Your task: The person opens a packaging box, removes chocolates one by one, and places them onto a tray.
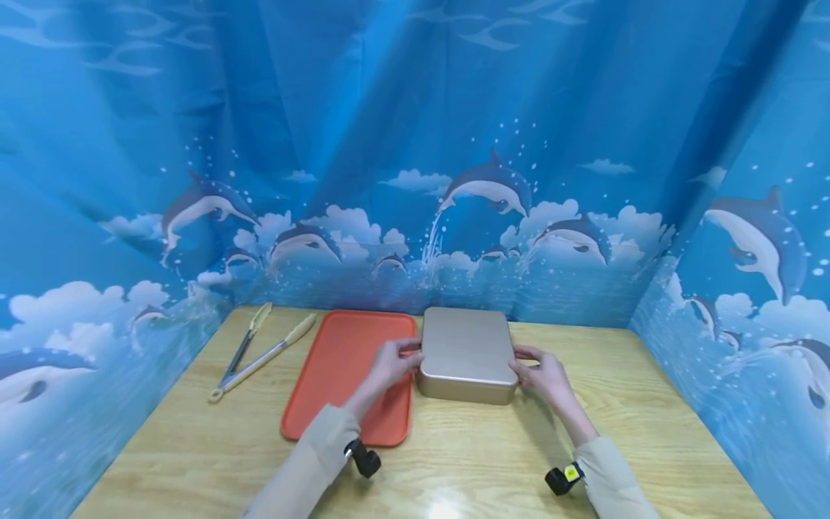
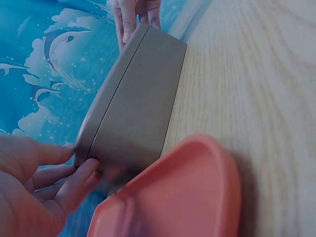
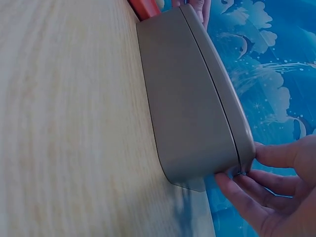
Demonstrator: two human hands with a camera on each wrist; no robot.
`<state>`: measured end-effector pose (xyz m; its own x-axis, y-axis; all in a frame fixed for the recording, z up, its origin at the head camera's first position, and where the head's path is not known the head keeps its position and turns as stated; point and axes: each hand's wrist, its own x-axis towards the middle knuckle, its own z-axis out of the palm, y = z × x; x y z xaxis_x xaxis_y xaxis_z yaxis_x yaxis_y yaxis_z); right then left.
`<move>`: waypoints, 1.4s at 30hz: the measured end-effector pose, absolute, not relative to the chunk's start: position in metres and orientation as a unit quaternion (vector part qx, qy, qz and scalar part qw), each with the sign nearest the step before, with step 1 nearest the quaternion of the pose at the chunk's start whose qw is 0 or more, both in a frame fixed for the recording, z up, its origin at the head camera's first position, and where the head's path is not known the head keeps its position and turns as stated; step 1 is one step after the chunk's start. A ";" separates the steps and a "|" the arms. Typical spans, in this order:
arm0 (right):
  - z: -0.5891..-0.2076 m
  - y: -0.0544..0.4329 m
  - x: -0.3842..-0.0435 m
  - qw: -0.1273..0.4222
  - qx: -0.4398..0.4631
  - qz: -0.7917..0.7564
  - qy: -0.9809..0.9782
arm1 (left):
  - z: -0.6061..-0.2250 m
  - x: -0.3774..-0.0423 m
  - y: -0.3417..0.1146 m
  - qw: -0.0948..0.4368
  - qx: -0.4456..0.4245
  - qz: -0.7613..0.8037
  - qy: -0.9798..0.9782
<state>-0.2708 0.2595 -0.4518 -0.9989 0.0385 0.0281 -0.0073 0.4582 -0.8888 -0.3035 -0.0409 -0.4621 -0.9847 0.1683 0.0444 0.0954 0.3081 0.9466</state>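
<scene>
A champagne-coloured tin box (image 1: 468, 346) with a rounded lid (image 1: 467, 339) sits on the table. The lid lies on it, with a thin seam running round the side. On the box's left side, my left hand (image 1: 393, 362) grips the edge, its digits at the lid and seam in the left wrist view. My right hand (image 1: 543, 373) holds the opposite side in the same way; in the right wrist view its fingertips touch the lid's rim and the wall just under the seam. What the box contains is hidden.
A red tray (image 1: 353, 360) lies left of the box, partly under my left forearm. Farther left, a pair of tongs (image 1: 249, 360) lies spread on the wooden table (image 1: 467, 461). Blue dolphin-print curtains (image 1: 363, 144) enclose the back and both sides.
</scene>
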 end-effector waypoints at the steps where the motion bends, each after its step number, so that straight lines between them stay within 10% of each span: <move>1: -0.452 0.260 -0.269 0.024 -0.009 0.520 -0.854 | -0.462 -0.301 -0.041 0.031 0.085 0.582 0.808; 42: -0.453 0.251 -0.204 0.025 0.004 0.504 -0.863 | -0.463 -0.224 -0.060 0.022 0.115 0.596 0.794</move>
